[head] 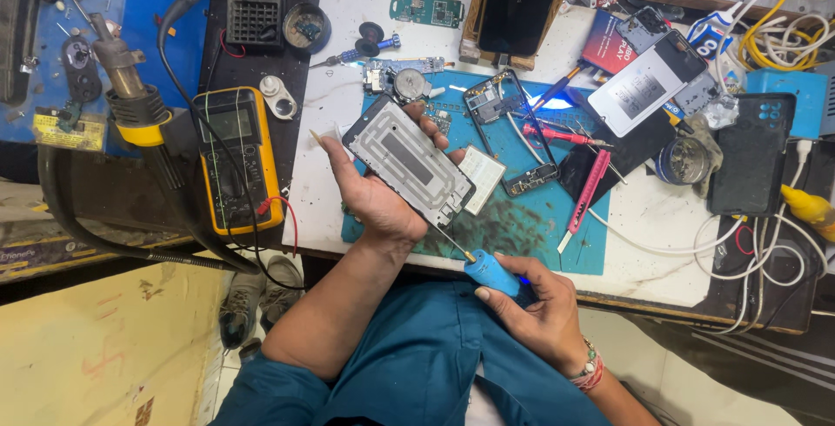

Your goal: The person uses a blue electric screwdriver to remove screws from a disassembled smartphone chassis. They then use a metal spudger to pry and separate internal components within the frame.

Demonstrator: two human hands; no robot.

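Observation:
My left hand (376, 189) holds a grey phone screen frame (409, 160) tilted above the blue work mat (539, 235), fingers wrapped around its edges. A blue-handled screwdriver (492, 273) is gripped in my right hand (532, 306) near the table's front edge, its thin tip pointing at the lower corner of the frame. An opened phone body (511, 130) lies on the mat just right of the frame, with a small white battery-like piece (482, 176) beside it.
A yellow multimeter (237, 158) and a hot-air gun (126, 87) sit at the left. Red-handled tools (584, 196), a dark phone back (752, 155), a white phone panel (645, 83), cables (765, 252) and a small tin (684, 160) crowd the right.

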